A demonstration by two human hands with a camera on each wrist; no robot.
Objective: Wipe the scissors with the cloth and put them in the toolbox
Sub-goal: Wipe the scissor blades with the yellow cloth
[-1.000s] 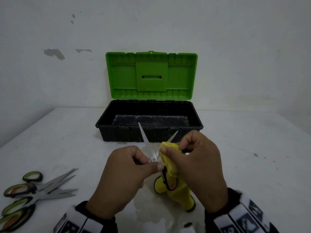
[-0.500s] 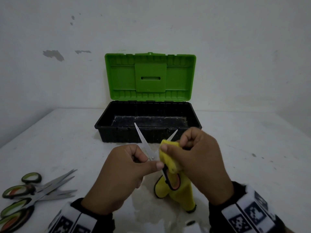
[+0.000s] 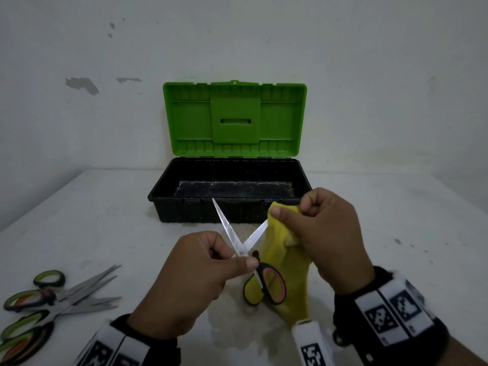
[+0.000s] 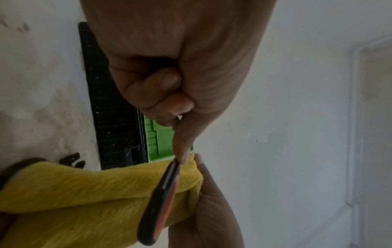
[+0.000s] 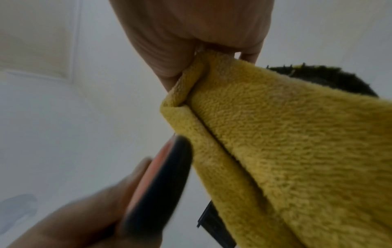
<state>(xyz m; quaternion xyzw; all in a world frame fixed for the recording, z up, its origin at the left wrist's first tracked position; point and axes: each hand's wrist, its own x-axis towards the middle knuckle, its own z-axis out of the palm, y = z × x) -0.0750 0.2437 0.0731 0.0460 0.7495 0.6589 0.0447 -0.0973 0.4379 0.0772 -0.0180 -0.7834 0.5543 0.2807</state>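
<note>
Wiping the open scissors, near side of the toolbox (image 3: 182, 207)

My left hand (image 3: 190, 281) pinched the scissors (image 3: 239, 243) at the pivot; my right hand (image 3: 324, 233) clamped the cloth (image 3: 277, 249) over one blade, best drawn toward the tip, off the edge.

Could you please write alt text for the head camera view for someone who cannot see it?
A left hand holds open scissors while the right hand grips a yellow cloth around one blade, before an open toolbox; spare scissors lie left.

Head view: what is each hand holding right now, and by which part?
The left hand pinches the open black-and-orange-handled scissors at the pivot where the blades cross. The right hand pinches the yellow fleecy cloth by its upper edge.
</note>
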